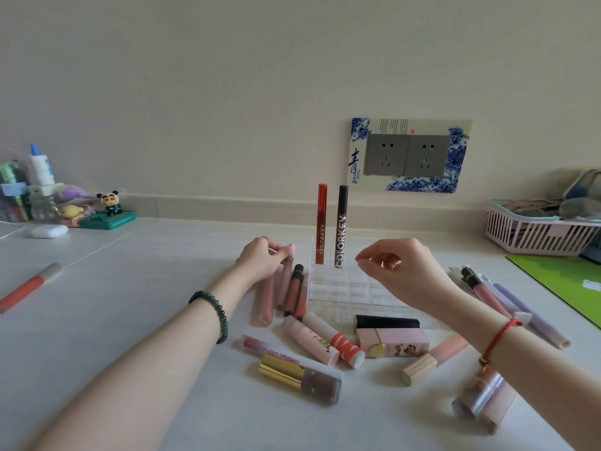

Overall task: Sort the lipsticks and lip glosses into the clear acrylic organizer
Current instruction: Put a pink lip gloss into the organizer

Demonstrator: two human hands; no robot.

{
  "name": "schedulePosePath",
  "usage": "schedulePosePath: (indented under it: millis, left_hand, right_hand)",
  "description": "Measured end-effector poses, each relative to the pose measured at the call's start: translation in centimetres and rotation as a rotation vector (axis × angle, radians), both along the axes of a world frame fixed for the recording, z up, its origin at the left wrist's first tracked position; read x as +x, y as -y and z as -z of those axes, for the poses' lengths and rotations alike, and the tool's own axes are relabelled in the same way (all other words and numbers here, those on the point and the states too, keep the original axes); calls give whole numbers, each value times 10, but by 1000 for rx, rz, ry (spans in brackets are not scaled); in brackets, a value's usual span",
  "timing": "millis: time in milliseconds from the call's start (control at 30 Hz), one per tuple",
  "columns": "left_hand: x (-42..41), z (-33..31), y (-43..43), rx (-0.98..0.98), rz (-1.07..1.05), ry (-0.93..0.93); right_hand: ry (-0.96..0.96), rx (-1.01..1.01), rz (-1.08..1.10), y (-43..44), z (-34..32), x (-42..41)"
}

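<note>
On the white bench (130, 304) the clear acrylic organizer (351, 289) sits between both forearms, its walls hard to trace. The right hand (401, 265) hovers above it, fingers loosely curled with nothing visible in them. The left hand (261, 257) grips a pink gloss tube (285, 281) just beside the organizer's left edge.
</note>
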State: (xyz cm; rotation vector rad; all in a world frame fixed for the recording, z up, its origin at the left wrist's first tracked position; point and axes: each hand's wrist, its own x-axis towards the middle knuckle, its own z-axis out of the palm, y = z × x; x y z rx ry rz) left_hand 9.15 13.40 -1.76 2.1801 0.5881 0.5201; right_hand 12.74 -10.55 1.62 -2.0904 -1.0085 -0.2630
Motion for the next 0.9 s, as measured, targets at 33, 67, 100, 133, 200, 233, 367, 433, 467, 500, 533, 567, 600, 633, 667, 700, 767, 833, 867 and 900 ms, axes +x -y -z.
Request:
schedulePosePath:
  millis: [33, 67, 100, 133, 200, 233, 367, 433, 467, 500, 533, 567, 600, 633, 667, 700, 767, 833, 867, 900]
  left_hand:
    - [-2, -2, 1, -10, -2, 37]
    - [-4, -5, 2, -25, 2, 77]
    - [-5, -8, 3, -42, 9, 118]
    - [-7, -13, 3, -55, 14, 156]
    - [-12, -23, 6, -59, 18, 231]
    - [-15, -28, 7, -61, 24, 277]
    - [-29, -56, 17, -103, 62, 461]
    - [-37, -69, 24, -156, 100, 498]
    - [-41, -75, 29, -178, 129, 513]
    - [-44, -80, 34, -197, 161, 528]
    - [-47, -84, 39, -210, 194, 540]
    - [-49, -87, 46, -222, 224, 547]
    - [-50, -90, 52, -234, 248, 551]
    - [-51, -92, 58, -246, 265, 551]
    - [-51, -93, 64, -253, 277, 550]
    - [-51, -94, 70, -254, 287, 548]
    - [-50, -94, 79, -245, 310, 542]
    - [-49, -94, 87, -237, 330, 540]
    - [-48, -94, 90, -234, 339, 540]
    - [-47, -95, 93, -233, 345, 539]
  right_hand:
    - [1, 3, -3, 0, -1, -1]
    - [4, 5, -9, -1, -3, -3]
    - [7, 5, -14, -1, -4, -4]
    - [9, 6, -18, -2, -6, -6]
    - [12, 9, -26, -4, -10, -9]
    - [16, 10, -31, -5, -12, -11]
    - [20, 33, -51, -9, -19, -19]
    - [13, 42, -57, -11, -24, -23]
    - [11, 50, -59, -12, -26, -24]
    - [8, 60, -62, -13, -29, -26]
    - [2, 71, -66, -14, -31, -28]
    - [-6, 84, -73, -15, -33, -30]
    - [-19, 101, -82, -16, -35, -31]
    - [-38, 120, -92, -16, -36, -33]
    - [-56, 139, -99, -17, -37, -34]
    - [-67, 152, -98, -17, -38, -35]
    - [-76, 166, -76, -17, -38, -35]
    - [-81, 191, -50, -17, -38, -33]
    - [-80, 206, -38, -16, -39, -32]
    - [-78, 218, -25, -15, -40, -31]
